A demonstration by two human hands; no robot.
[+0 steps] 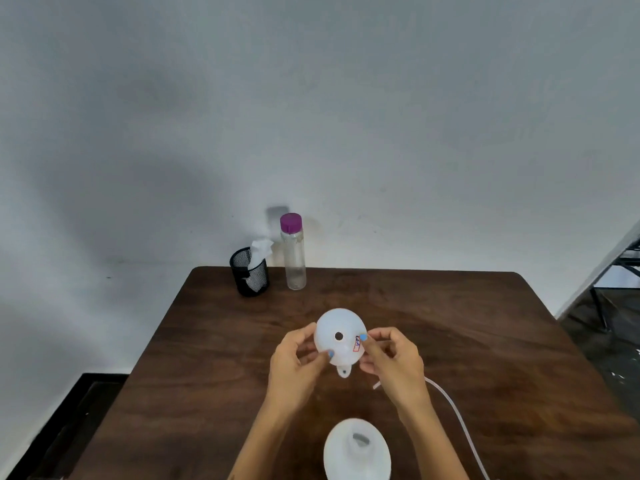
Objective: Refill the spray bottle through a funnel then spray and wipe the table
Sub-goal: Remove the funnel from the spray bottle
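A white translucent plastic funnel (337,336) is held above the middle of the dark brown wooden table (467,334), its wide mouth turned toward the camera so the dark spout hole shows at its centre. A small tab with a hole hangs from its lower rim, and a red-edged sticker sits on its right side. The left hand (294,365) pinches the funnel's left rim between thumb and curled fingers; the right hand (394,363) pinches the right rim the same way.

Nearer the camera, at the bottom edge, stands a white translucent plastic spray bottle (358,448) with its neck open; its lower body is cut off by the frame, and whether it holds liquid cannot be told. A thin clear tube (453,410) curves across the table to its right, partly hidden behind the right forearm.

At the far edge stands a tall clear plastic bottle with a purple cap (293,251); its fill level is hard to make out. Just left of it, a black mesh cup (250,271) holds white tissue (260,249).
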